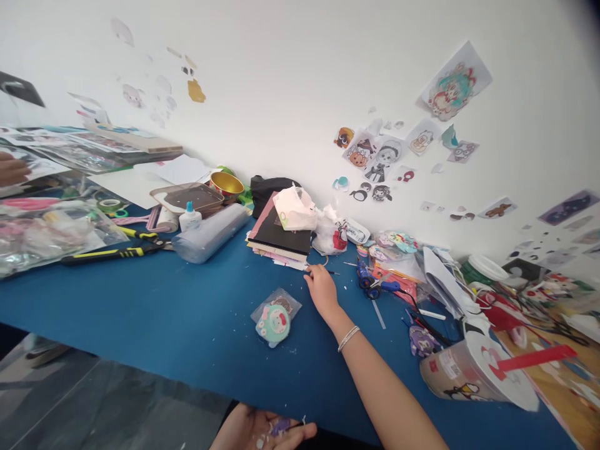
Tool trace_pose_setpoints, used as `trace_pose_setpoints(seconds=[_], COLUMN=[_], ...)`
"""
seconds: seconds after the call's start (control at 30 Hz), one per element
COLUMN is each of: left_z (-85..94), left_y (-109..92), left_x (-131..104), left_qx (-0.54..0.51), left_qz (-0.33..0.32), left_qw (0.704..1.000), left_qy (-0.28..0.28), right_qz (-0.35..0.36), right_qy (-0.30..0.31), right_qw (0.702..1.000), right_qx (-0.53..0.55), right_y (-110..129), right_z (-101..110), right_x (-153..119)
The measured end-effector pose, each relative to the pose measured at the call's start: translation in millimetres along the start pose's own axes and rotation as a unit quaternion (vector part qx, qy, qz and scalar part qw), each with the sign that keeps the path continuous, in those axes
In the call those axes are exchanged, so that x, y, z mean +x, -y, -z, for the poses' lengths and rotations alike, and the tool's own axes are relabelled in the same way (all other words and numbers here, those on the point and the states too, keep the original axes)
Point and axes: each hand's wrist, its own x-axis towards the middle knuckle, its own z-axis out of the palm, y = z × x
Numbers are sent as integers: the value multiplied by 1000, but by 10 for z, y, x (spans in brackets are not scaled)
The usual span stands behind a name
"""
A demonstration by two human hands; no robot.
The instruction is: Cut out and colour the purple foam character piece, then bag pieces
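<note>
My left hand (262, 431) is palm up below the table's front edge, cupped around small white and purple scraps (280, 427). My right hand (322, 289) reaches over the blue table (201, 312), its fingers bent together and pointing down at the surface. Whatever its fingertips may hold is too small to make out. Just beyond it are a thin dark pen-like tool (334, 272) and a stack of books (280, 240). Left of my right wrist lies a round mint-green cartoon piece (273, 322), partly over a clear plastic sleeve (291, 300).
At right stand a lidded drink cup (462, 369) with a red straw and a blue glue gun (375, 278) with a cord. Pliers (126, 253), a glue bottle (190, 217) and a clear plastic roll (210, 232) lie left. Another person's hand (13, 169) shows at far left.
</note>
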Motion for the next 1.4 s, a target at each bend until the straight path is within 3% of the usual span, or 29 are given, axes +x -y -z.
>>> trace_pose_setpoints(seconds=[0.17,0.43,0.73,0.87,0.97,1.07,1.2,1.3,1.4], left_z=[44,-35,-201,-290,-324,-292,-157,-38,34], left_y=[2,-55,-5,8,7,7,10,11,13], left_x=[25,-31,-136,-162,-165,-141,-91,-61,-49], left_qx=[6,19,52,75,87,88,82,65,42], left_qz=[11,21,-6,-12,-14,-13,-19,-27,-19], left_qw=[1000,1000,998,994,992,993,996,997,998], left_qy=[-6,-5,-37,-82,-88,-72,7,36,42], right_qz=[-2,73,131,83,56,122,268,290,266], right_qy=[-11,8,54,-5,-55,-29,78,110,118], right_qw=[999,995,990,996,996,990,959,948,952], right_qx=[-31,-64,-15,-23,-51,-58,-47,-65,-93], right_y=[-36,-106,-493,-806,-880,-634,3,390,578], right_z=[21,229,535,702,765,687,406,200,65], right_x=[67,76,-161,-344,-396,-358,-213,-41,124])
